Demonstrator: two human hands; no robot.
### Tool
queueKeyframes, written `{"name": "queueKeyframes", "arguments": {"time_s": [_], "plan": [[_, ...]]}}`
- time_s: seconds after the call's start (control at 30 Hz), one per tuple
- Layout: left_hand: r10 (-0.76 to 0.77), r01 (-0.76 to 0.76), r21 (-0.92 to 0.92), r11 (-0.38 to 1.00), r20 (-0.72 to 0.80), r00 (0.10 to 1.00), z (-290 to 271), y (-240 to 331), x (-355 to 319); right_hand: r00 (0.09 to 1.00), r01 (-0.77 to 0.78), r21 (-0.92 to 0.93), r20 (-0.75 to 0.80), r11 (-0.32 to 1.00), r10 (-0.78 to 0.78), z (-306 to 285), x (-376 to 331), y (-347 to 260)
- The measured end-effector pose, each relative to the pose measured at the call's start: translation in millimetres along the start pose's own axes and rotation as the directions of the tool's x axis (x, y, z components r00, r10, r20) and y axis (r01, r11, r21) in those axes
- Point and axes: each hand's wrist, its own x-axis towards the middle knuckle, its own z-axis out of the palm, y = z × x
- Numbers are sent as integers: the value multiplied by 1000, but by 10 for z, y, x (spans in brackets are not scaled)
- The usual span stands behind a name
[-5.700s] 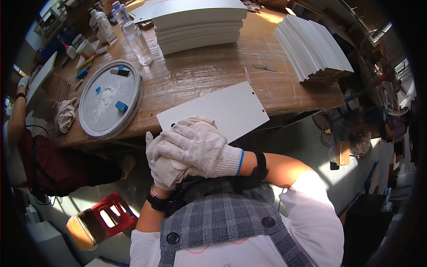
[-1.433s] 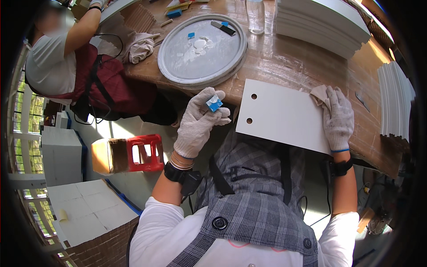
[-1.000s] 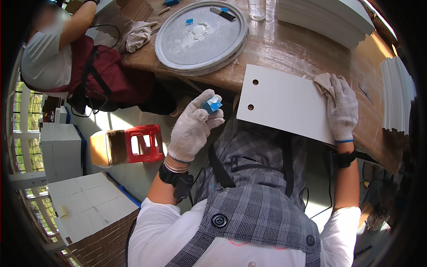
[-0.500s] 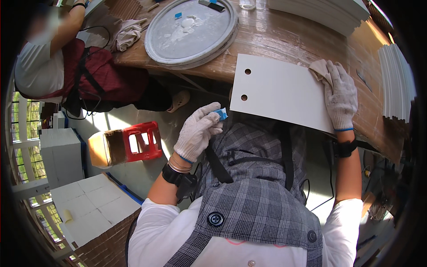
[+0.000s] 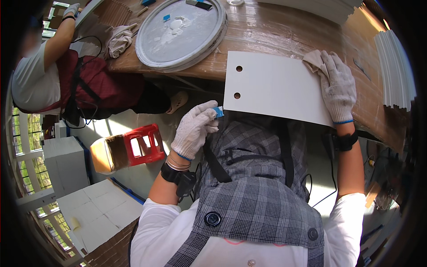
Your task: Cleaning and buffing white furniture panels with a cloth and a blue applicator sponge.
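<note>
A white rectangular panel (image 5: 275, 86) with two round holes lies on the near edge of the brown table, partly overhanging toward my lap. In a white knit glove, my left hand (image 5: 194, 129) is closed, pinching a small flat blue piece (image 5: 218, 111) between thumb and fingers. That piece is right beside the panel's near left corner; I cannot tell whether they touch. My right hand (image 5: 336, 84), also gloved, lies over the panel's right end with a folded beige cloth (image 5: 314, 61) under its fingers.
A round grey lid (image 5: 153, 44) smeared with white paste carries another blue piece (image 5: 167, 18) and a dark scraper (image 5: 199, 5). White panels (image 5: 395, 71) are stacked at right. A co-worker (image 5: 100, 84) stands at left, near a red stool (image 5: 141, 143) and a crumpled rag (image 5: 119, 41).
The whole view has shifted slightly, and the co-worker's gloved hand now shows at the upper left. Both my hands keep their holds, with little movement relative to the panel.
</note>
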Motion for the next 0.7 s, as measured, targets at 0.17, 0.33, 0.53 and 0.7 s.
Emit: {"name": "queueKeyframes", "arguments": {"time_s": [0.17,0.33,0.53,0.7], "plan": [[3,-3,3,1000,19,1000,-11,-6,29,1000,0,9,-13,1000,0,-2,-1,3],[6,-6,36,999,19,1000,10,11,29,1000,11,0,-12,1000,-11,6,0,26],[-8,11,91,996,-34,999,64,57,15,1000,14,-25,-21,1000,-15,9,-5,25],[-7,12,132,991,-39,999,56,56,33,1000,7,-21,-26,1000,-7,31,-5,44]]}}
